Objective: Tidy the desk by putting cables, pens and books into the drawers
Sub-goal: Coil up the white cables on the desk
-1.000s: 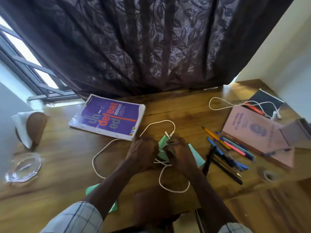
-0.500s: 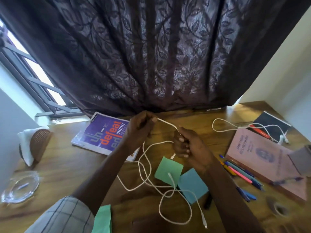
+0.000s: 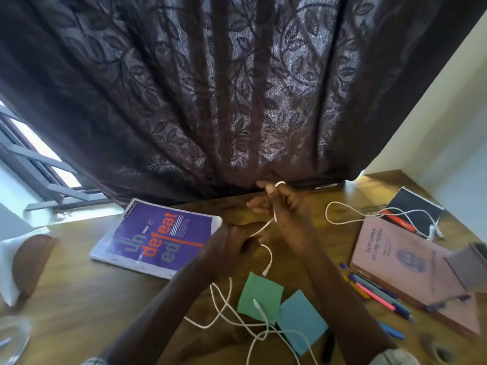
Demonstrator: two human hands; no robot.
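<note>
wooden desk, left to right: one purple book, left hand and right hand both pinched on one white cable trailing over two sticky notes, second cable, one pink book, pens too bunched to count.

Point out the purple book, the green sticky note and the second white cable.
Purple paperback book [image 3: 158, 238], head view, cover centre.
Green square sticky note [image 3: 259, 292], head view, upper half.
Second white cable [image 3: 342, 222], head view, loop's lower strand.
</note>
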